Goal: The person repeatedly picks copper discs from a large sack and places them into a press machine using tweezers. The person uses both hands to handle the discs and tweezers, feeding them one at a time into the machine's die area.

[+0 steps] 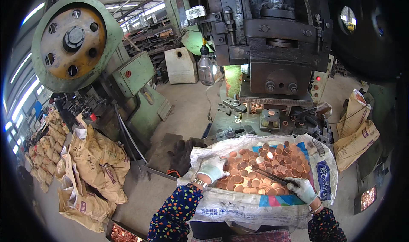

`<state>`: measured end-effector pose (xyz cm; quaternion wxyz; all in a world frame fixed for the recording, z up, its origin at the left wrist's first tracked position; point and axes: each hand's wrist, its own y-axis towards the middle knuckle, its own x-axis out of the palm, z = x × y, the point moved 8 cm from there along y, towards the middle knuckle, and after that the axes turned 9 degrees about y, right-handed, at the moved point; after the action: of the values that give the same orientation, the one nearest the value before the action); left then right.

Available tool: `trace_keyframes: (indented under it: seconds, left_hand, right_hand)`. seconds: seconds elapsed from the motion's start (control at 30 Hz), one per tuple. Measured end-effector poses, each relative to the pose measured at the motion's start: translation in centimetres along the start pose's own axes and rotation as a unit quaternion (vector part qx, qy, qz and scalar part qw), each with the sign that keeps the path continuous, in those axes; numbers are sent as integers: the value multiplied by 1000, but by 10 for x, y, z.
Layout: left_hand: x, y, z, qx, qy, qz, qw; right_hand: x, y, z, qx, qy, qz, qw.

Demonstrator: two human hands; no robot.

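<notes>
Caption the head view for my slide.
At a dark press, the gloved left grip is at the edge of copper-coloured discs; the right grip holds a long dark tool.

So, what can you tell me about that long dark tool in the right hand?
The long tool is slim, straight and dark, apparently metal, perhaps tweezers. The gloved right hand grips its near end; from there it slants forward and leftward over the copper-coloured discs. Whether its tip pinches one is too small to tell.
</notes>
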<state>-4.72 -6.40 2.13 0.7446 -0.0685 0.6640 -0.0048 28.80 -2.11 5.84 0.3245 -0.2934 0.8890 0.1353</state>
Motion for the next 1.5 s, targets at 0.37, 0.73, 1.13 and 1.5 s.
trace_keyframes:
  seconds: [0.37,0.73,1.13,1.5]
  left_hand:
    - [5,4,10,18,-115,-44,992]
    - [-40,2,40,134,-118,140,974]
    - [-86,25,72,195,-48,210,957]
    - [-76,90,75,114,-310,81,940]
  right_hand:
    - [-4,-1,-11,-40,11,30,999]
    - [-64,2,-8,-6,21,48,999]
    - [-164,85,-3,-48,-215,125,967]
    - [-130,188,-11,-116,-463,128,869]
